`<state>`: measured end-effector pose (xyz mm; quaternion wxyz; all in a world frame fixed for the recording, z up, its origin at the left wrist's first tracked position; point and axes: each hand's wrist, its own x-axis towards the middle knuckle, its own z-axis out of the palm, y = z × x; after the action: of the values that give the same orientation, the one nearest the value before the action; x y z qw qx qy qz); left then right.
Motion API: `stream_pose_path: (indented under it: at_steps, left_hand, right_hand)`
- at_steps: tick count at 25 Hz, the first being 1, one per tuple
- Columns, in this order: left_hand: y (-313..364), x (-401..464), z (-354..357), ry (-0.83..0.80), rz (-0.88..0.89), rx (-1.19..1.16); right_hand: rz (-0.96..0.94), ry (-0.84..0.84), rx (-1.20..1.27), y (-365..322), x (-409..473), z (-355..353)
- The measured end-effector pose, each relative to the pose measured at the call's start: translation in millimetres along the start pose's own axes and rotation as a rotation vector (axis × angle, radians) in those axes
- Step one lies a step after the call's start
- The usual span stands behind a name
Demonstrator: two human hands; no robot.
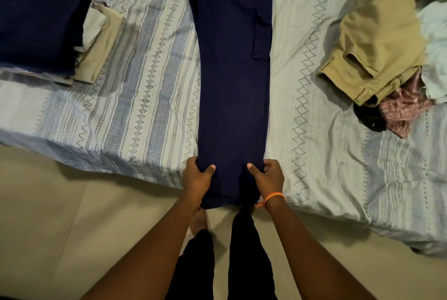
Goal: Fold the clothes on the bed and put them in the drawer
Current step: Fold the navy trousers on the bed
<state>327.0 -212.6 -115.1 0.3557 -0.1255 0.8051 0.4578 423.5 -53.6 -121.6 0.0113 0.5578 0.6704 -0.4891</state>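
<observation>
Head view: left hand [197,180] grips the near left edge of the navy trousers [233,82], thumb on top, fingers curled under. Right hand [267,178], orange band [273,197] at the wrist, pinches the near right edge the same way. Trousers lie lengthwise down the bed [135,111], near end hanging over its edge. Folded stack [48,21] at far left, navy on top. Unfolded pile at right: tan trousers [372,33], pale cloth [435,45], pink cloth [401,111].
</observation>
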Motion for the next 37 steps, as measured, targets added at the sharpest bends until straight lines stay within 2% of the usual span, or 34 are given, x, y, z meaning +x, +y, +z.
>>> stream_pose_path:
  at_steps: [2, 4, 7, 9, 14, 17, 19, 21, 23, 24, 25, 26, 27, 30, 32, 35, 37]
  left_hand:
    - [9.3, -0.6, -7.5, -0.116, -0.097, -0.072]
    - [16.9, -7.1, -14.6, -0.168, -0.157, -0.084]
    - [29.9, -20.9, -20.8, -0.143, -0.245, -0.096]
    - [52.4, -29.4, -27.2, -0.154, -0.262, -0.101]
    - [130.0, -27.7, -50.5, -0.211, -0.232, -0.257]
    - [185.1, 2.6, -56.0, -0.345, -0.363, -0.364]
    - [231.3, 46.0, -51.9, -0.331, -0.422, -0.466]
    - [284.3, 99.7, -43.5, -0.321, -0.389, -0.608]
    - [321.0, 145.0, -39.6, -0.323, -0.302, -0.704]
    - [328.9, 166.8, -37.8, -0.287, -0.266, -0.653]
    - [325.9, 189.8, -35.1, -0.188, -0.231, -0.504]
    - [309.3, 201.9, -32.7, -0.047, -0.197, -0.278]
    - [287.4, 204.7, -28.7, 0.042, -0.159, -0.076]
    - [207.9, 183.4, -12.8, -0.076, -0.14, 0.144]
    - [177.8, 173.4, -6.8, -0.082, -0.073, 0.245]
    - [173.9, 167.9, -3.8, -0.094, -0.046, 0.188]
    - [177.0, 163.1, -8.6, -0.141, -0.001, 0.175]
  right_hand:
    - [0.081, -0.162, 0.145, -0.9, 0.6, -3.8]
    - [0.092, -0.244, 0.093, 0.4, -4.4, -11.6]
    - [0.115, -0.183, 0.035, -12.2, -20.1, -26.8]
    - [0.165, -0.153, 0.136, -34.0, -26.7, -41.2]
    - [0.116, -0.212, 0.337, -101.6, -12.8, -70.8]
    - [0.255, -0.329, 0.448, -163.3, 25.4, -77.6]
    - [0.336, -0.412, 0.531, -213.9, 71.7, -74.5]
    - [0.309, -0.445, 0.621, -263.6, 125.3, -68.7]
    - [0.249, -0.403, 0.625, -295.7, 174.8, -61.3]
    - [0.21, -0.337, 0.517, -300.4, 198.5, -54.0]
    - [0.175, -0.197, 0.335, -299.0, 218.1, -46.1]
    - [0.145, -0.045, 0.156, -287.2, 228.4, -39.4]
    - [0.141, 0.014, 0.027, -267.9, 232.1, -31.6]
    - [0.161, -0.136, -0.023, -201.5, 200.4, -9.0]
    - [0.111, -0.123, -0.03, -173.1, 178.1, -2.1]
    - [0.057, -0.178, -0.109, -158.7, 178.4, -1.6]
    - [0.124, -0.235, -0.133, -157.0, 177.0, -6.1]
